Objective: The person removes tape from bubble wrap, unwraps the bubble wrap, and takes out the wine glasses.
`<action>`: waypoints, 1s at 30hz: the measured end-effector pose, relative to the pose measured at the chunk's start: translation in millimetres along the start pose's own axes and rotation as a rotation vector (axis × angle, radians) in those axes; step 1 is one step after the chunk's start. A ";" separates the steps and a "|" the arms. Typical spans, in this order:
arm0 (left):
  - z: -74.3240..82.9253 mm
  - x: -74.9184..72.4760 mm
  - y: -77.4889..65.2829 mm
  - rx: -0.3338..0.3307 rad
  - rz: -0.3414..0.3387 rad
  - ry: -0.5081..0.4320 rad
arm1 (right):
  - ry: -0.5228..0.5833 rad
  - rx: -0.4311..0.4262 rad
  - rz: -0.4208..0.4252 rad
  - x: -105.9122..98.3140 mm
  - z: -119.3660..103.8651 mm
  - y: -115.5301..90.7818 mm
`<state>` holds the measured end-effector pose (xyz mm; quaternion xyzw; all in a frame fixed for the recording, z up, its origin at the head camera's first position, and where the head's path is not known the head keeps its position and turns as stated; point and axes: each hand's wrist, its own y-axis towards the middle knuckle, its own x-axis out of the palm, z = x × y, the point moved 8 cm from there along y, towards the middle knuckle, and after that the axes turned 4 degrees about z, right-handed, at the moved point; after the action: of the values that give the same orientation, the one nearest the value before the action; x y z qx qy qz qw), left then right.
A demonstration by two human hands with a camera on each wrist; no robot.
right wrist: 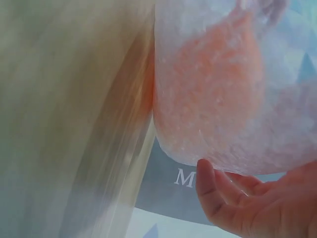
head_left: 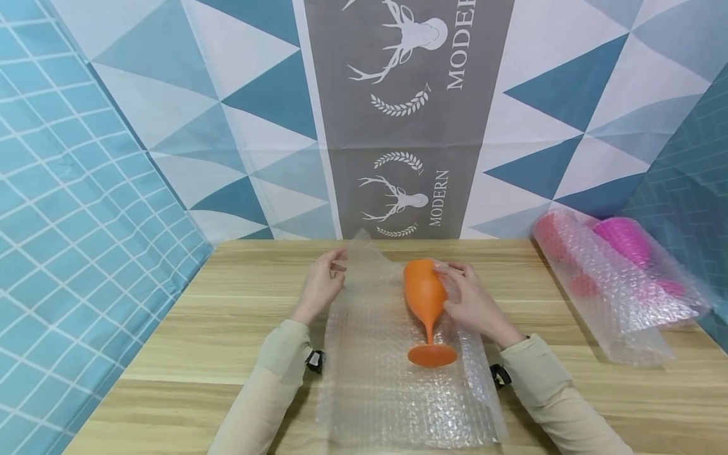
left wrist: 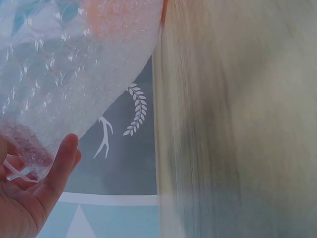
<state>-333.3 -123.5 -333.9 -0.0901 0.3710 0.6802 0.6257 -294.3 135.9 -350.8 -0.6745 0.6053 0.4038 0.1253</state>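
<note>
An orange plastic goblet (head_left: 424,292) lies on a sheet of clear bubble wrap (head_left: 370,379), its foot toward me and its bowl toward the wall. With bent fingers, my left hand (head_left: 323,281) holds the lifted far-left part of the sheet; the left wrist view shows the bubble wrap (left wrist: 64,84) between thumb and fingers. My right hand (head_left: 474,302) is beside the goblet's bowl, holding the sheet's right side near the rim. In the right wrist view the goblet (right wrist: 218,84) shows blurred through the wrap, above the right hand (right wrist: 257,203).
To the right, a bubble-wrapped bundle (head_left: 574,278) with a red item lies beside a wrapped pink goblet (head_left: 625,240). The wooden table (head_left: 227,341) meets a patterned wall covering (head_left: 392,133) at the back. Blue tiled-pattern cloth (head_left: 85,208) hangs at the left.
</note>
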 end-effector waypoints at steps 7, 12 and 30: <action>-4.0 -0.4 1.3 -0.031 -0.013 -0.021 | -0.016 0.031 -0.033 -0.9 9.1 0.3; -5.3 -1.3 1.6 -0.033 -0.007 -0.021 | -0.009 0.075 -0.045 -2.7 15.7 0.1; -12.9 -0.3 0.8 -0.045 -0.042 0.029 | -0.057 0.098 0.008 -16.4 33.4 5.3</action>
<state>-338.3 -131.7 -342.5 -0.1221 0.3627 0.6737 0.6322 -311.3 168.3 -359.2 -0.6535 0.6232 0.3929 0.1738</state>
